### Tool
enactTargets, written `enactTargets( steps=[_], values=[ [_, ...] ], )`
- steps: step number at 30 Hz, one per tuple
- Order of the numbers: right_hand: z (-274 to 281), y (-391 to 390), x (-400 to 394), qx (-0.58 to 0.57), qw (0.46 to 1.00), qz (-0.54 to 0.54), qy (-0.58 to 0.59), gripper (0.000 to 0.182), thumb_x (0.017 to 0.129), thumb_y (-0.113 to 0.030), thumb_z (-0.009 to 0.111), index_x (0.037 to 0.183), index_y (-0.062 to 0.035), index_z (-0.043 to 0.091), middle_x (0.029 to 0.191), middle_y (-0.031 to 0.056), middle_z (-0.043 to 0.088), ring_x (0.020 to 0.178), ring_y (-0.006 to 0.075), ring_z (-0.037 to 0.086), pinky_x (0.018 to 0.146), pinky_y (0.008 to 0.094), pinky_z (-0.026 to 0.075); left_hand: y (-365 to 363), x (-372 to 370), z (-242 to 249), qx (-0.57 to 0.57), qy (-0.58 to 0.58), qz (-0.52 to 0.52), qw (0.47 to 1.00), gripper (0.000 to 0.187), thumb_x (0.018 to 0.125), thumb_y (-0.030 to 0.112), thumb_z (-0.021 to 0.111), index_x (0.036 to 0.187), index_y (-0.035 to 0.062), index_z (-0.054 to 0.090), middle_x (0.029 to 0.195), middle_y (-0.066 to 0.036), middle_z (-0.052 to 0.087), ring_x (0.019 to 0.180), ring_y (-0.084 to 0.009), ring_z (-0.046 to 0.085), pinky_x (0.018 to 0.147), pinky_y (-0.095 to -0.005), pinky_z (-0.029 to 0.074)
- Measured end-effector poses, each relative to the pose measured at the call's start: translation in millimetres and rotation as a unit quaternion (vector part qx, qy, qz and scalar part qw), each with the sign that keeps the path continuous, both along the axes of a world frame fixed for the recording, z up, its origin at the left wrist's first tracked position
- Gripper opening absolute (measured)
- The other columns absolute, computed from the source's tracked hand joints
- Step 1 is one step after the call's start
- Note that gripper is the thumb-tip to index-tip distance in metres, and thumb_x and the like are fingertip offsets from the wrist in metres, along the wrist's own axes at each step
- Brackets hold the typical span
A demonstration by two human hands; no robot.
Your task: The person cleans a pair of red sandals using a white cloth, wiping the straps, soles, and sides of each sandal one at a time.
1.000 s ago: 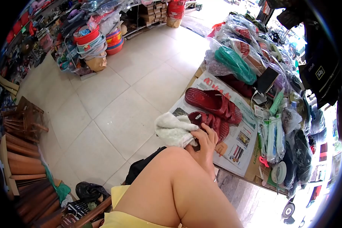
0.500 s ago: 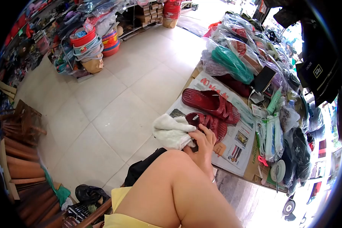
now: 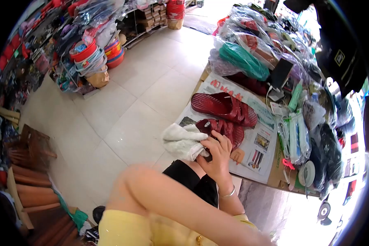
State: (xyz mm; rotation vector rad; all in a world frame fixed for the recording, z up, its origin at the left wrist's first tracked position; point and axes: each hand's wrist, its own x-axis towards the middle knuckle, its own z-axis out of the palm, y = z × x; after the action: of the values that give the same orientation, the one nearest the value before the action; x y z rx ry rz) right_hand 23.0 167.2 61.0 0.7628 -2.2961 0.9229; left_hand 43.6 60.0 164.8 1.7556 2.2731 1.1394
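My right hand [image 3: 217,153], with a bracelet at the wrist, comes in from the lower right. Its thumb and fingers close on the edge of a white cloth [image 3: 180,139] and rest against the nearer dark red sandal [image 3: 230,133]. Under the palm, part of that sandal is hidden. The matching sandal [image 3: 221,105] lies just behind it on a spread newspaper [image 3: 264,162]. My bent left arm [image 3: 168,192] crosses the bottom of the head view in front of my yellow top; its hand is out of view.
A green plastic bag [image 3: 244,61] and many wrapped goods heap the table's far side. A black phone [image 3: 281,74] lies there with a white cable. Stacked buckets [image 3: 86,61] stand left on the tiled floor [image 3: 139,119]. A wooden stool [image 3: 30,149] is at far left.
The bent left arm has swung left and down, uncovering black clothing and the right forearm. The view has shifted slightly. My right hand stays at the cloth and the nearer sandal.
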Motion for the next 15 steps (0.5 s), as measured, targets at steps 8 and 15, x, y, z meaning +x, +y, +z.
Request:
enactTargets(
  steps=[8, 15],
  values=[
    [1, 5, 2, 0.001, 1.000, 0.023, -0.018, 0.056, 0.068, -0.019, 0.081, 0.120, -0.0120, 0.063, 0.127, 0.0090, 0.062, 0.131, 0.0331, 0.051, 0.110, 0.0532, 0.033, -96, -10, -50, -0.020, 0.084, 0.326, 0.941, 0.052, 0.075, 0.017, 0.078, 0.125, 0.0100, 0.063, 0.132, -0.014, 0.060, 0.127, -0.0342, 0.053, 0.105, -0.0517, 0.037],
    [2, 28, 2, 0.029, 0.994, -0.073, -0.072, 0.066, 0.076, -0.031, 0.080, 0.135, -0.0127, 0.056, 0.144, 0.0131, 0.051, 0.138, 0.0371, 0.042, 0.114, 0.0550, 0.028, -94, -40, -64, -0.028, 0.093, 0.319, 0.943, 0.053, 0.075, 0.012, 0.073, 0.126, 0.0087, 0.064, 0.129, -0.014, 0.062, 0.120, -0.0346, 0.056, 0.101, -0.0473, 0.041]
  ],
)
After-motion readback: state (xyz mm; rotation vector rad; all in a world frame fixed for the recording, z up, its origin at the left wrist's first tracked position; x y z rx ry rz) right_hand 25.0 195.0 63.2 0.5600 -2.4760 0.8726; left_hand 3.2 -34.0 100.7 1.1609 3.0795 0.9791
